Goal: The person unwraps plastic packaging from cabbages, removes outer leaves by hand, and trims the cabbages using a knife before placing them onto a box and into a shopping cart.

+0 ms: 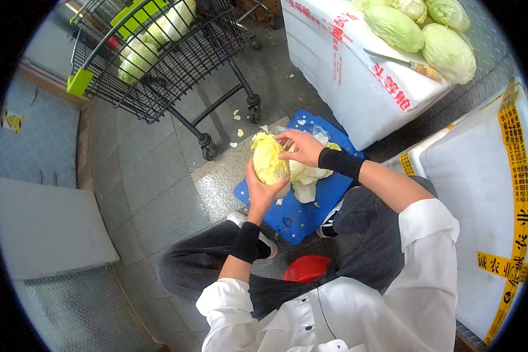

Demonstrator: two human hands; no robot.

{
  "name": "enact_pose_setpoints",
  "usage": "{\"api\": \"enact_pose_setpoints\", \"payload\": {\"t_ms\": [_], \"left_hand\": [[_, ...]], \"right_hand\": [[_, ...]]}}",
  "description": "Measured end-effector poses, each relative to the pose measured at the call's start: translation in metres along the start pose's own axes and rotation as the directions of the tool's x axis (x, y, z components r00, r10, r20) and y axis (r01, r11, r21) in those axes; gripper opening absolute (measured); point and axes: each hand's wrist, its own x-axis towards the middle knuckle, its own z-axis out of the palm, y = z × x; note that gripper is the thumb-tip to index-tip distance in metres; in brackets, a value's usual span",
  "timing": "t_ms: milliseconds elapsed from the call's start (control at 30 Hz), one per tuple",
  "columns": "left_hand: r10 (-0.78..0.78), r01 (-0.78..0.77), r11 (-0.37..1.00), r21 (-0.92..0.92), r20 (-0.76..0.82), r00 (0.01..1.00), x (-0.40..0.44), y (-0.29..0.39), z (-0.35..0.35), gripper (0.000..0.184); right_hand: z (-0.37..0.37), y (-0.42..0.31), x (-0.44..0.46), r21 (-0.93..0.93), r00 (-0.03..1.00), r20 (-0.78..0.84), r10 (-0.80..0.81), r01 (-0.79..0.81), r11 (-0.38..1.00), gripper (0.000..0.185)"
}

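Note:
A yellow-green napa cabbage [270,158] is held up over the blue board [334,185] on the floor. My left hand [263,190] is wrapped round its lower left side. At its upper right, the fingers of my right hand [302,148] rest bent against the leaves; whether they grip a leaf I cannot make out. Loose pale cabbage leaves [305,182] lie on the board just right of the cabbage, partly behind my right forearm. Some clear plastic [320,134] lies near the board's far edge.
A black wire shopping cart [158,64] with cabbages stands at the upper left. On a white foam box [346,64] at the upper right lie several cabbages [449,53] and a knife [402,61]. Another taped white box [475,205] stands right. Something red [308,268] sits beneath me.

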Motion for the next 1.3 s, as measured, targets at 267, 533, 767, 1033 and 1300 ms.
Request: {"api": "enact_pose_setpoints", "payload": {"t_ms": [267, 533, 767, 1033, 1300], "left_hand": [[-0.014, 0.014, 0.997, -0.071, -0.008, 1.0, 0.002, -0.007, 0.001, 0.101], [-0.098, 0.109, 0.974, -0.2, 0.066, 0.993, 0.0, 0.002, 0.002, 0.104], [-0.132, 0.138, 0.974, -0.18, 0.045, 0.99, 0.003, -0.002, -0.002, 0.101], [-0.322, 0.281, 0.875, -0.395, -0.041, 0.946, 0.013, 0.003, -0.014, 0.092], [-0.302, 0.199, 0.829, -0.522, -0.119, 0.946, 0.021, -0.003, -0.032, 0.079]], "right_hand": [[0.0, -0.003, 0.001, 0.032, 0.999, -0.02, -0.038, 0.039, 0.999, 0.038], [0.001, -0.003, -0.004, -0.003, 0.997, 0.019, -0.073, 0.073, 0.997, 0.045], [0.009, 0.011, 0.0, 0.052, 0.97, -0.172, 0.172, -0.165, 0.985, 0.041], [-0.005, 0.038, 0.009, 0.202, 0.818, -0.269, 0.509, -0.469, 0.86, 0.037], [-0.002, 0.036, -0.008, -0.312, 0.954, -0.288, 0.087, -0.18, 0.933, 0.03]]}}
